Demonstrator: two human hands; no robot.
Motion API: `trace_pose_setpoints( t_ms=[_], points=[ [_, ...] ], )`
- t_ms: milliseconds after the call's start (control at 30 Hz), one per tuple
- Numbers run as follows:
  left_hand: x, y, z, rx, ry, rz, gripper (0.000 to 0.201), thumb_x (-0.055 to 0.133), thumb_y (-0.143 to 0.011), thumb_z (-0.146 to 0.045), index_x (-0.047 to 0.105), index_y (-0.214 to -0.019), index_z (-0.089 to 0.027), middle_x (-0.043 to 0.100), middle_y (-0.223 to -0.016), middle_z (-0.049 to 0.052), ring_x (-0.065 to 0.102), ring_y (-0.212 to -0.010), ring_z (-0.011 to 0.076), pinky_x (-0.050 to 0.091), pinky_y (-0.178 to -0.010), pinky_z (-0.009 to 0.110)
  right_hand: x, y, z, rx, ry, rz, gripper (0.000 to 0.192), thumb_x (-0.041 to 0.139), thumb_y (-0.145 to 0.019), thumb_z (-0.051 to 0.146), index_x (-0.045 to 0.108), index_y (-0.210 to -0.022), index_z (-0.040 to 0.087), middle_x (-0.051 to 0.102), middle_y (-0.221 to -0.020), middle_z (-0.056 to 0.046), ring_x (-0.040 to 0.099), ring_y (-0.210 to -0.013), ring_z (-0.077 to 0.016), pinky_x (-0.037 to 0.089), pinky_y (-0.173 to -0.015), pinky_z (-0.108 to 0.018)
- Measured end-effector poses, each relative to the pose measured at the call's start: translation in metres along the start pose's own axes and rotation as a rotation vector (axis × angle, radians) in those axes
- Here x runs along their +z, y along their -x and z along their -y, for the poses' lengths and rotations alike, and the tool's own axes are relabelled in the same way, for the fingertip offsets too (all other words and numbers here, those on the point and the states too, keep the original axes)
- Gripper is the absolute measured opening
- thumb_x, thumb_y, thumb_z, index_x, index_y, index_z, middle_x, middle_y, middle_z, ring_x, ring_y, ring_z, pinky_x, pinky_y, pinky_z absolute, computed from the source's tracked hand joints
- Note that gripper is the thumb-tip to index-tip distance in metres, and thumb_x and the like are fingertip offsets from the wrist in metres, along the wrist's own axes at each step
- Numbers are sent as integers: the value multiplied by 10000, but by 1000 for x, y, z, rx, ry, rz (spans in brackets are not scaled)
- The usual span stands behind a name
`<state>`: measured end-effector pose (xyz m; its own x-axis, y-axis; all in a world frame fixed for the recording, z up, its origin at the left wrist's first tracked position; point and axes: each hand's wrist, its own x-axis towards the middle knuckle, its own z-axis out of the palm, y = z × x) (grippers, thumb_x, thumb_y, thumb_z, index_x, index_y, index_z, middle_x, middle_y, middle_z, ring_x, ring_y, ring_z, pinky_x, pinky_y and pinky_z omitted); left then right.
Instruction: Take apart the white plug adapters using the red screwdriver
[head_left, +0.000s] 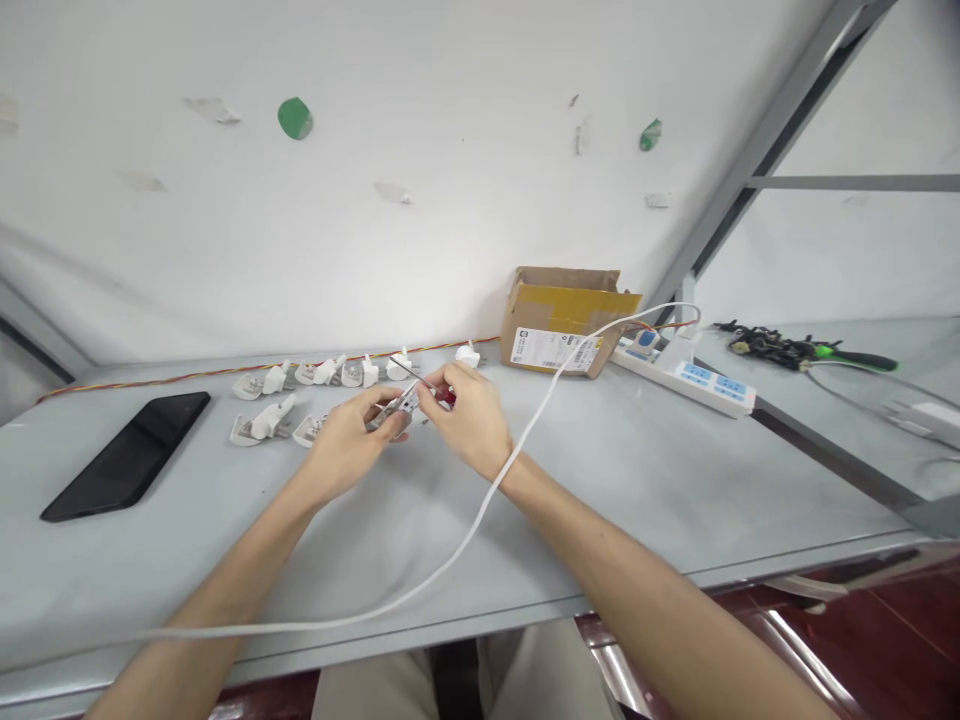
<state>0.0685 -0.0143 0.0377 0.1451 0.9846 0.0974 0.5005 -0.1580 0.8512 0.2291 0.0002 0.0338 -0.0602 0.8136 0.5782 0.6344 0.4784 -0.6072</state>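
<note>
Above the middle of the grey shelf, my left hand (349, 440) is closed around a small pale plug part (407, 400); the fingers cover much of it. My right hand (474, 415) is closed on a thin screwdriver (409, 370). Its metal shaft points up and to the left, and a bit of red handle shows among the fingers. Both hands' fingertips meet at the plug part. Behind and left of them lie several white plugs, among them one plug (264, 422) near my left hand and another (468, 354) beyond my right hand.
A black phone (127, 455) lies on the left. At the back, an open cardboard box (559, 330) stands beside a white power strip (694, 380). A white cable (465, 540) loops across my right wrist and left forearm. Green-handled pliers (855, 358) lie beyond the frame post.
</note>
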Motion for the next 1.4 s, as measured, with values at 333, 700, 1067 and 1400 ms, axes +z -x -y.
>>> trace_pose_setpoints(
  t_ms=[333,700,1067,1400],
  points=[
    [-1,0,0,-39,128,19,363,609,-773,-384,630,-1110,-250,694,-809,9,689,-759,214,494,-890,434,3,3,-3,1,-7,5,100,557,-857,273,611,-836,192,607,-797,-3,547,-705,-123,414,-676,-253],
    [-23,-13,10,-53,700,-317,228,689,-692,-229,569,-874,-164,675,-977,65,649,-696,147,590,-714,374,4,3,2,211,247,120,263,323,-959,256,564,-1002,161,575,-1021,-107,592,-911,-207,446,-728,-312],
    [-22,-12,10,-65,737,-290,225,703,-690,-235,636,-886,-146,669,-972,72,667,-699,157,596,-722,367,9,10,-6,187,674,317,173,513,-877,231,623,-986,153,662,-943,-122,666,-837,-267,485,-632,-334],
    [-22,-11,8,-88,705,-272,197,677,-719,-248,652,-892,-157,669,-1003,77,665,-708,160,590,-713,353,4,11,2,193,734,371,154,531,-866,211,628,-954,129,682,-910,-147,682,-841,-293,514,-645,-357]
  ],
)
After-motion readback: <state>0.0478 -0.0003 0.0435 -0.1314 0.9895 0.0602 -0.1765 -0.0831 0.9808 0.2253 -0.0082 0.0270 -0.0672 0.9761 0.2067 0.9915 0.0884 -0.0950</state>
